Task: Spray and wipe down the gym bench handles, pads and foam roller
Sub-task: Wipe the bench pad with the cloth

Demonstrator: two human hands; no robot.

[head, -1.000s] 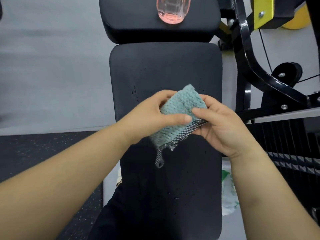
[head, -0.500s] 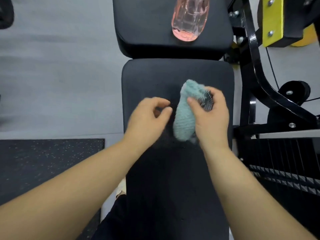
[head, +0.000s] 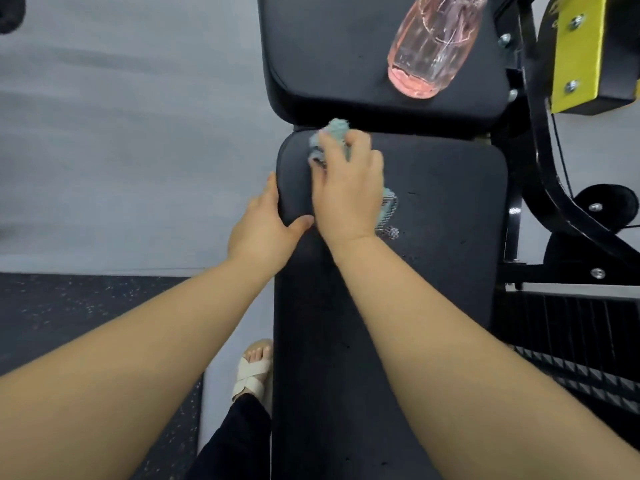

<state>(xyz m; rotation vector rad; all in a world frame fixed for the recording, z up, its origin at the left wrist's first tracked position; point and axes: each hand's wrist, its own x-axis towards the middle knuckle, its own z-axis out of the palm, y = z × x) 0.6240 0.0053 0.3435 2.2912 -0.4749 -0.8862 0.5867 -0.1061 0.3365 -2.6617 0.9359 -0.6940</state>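
A long black bench pad (head: 433, 271) runs away from me, with a second black pad (head: 329, 57) beyond it. My right hand (head: 349, 188) presses a teal cloth (head: 334, 133) flat on the near pad's far left corner; the cloth's grey mesh edge (head: 389, 209) sticks out to the right of my palm. My left hand (head: 263, 226) grips the near pad's left edge, thumb on top. A clear pink spray bottle (head: 433, 46) lies on the far pad.
A black machine frame (head: 554, 188) with a yellow plate (head: 578, 50) stands to the right, above a ribbed black step (head: 571, 341). Grey floor lies to the left, with dark speckled matting (head: 69, 313) nearer. My sandalled foot (head: 252, 372) is beside the bench.
My right hand took the cloth alone and moved it forward and left onto the pad's far corner. My left hand let go of the cloth and went to the pad's left edge.
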